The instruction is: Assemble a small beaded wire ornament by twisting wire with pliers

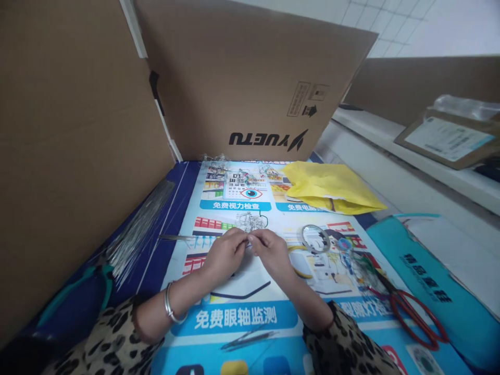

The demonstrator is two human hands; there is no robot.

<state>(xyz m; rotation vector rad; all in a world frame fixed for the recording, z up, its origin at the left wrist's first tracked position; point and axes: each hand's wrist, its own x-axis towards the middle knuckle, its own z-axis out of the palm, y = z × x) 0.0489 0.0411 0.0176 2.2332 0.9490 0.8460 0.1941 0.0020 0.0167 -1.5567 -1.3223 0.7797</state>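
My left hand (225, 256) and my right hand (273, 254) meet over the printed sheet, fingertips pinched together. At the fingertips is a tangled cluster of thin silver wire (250, 221), with a dark green strand looping at its right side. The cluster extends just beyond my fingers; the part between them is hidden. Left of my left hand lies a thin metal tool (177, 237), perhaps tweezers. To the right of my right hand are a clear round spool (315, 239) and a yellow ring (300, 263).
Cut wires (142, 229) and teal-handled pliers (76, 289) lie left. Red-handled scissors (417, 317) rest right, near a teal box (414, 260). A yellow bag (332, 185) and more wire clusters (244, 177) sit behind. Cardboard (234, 78) walls the back. Short wires (250, 339) lie in front.
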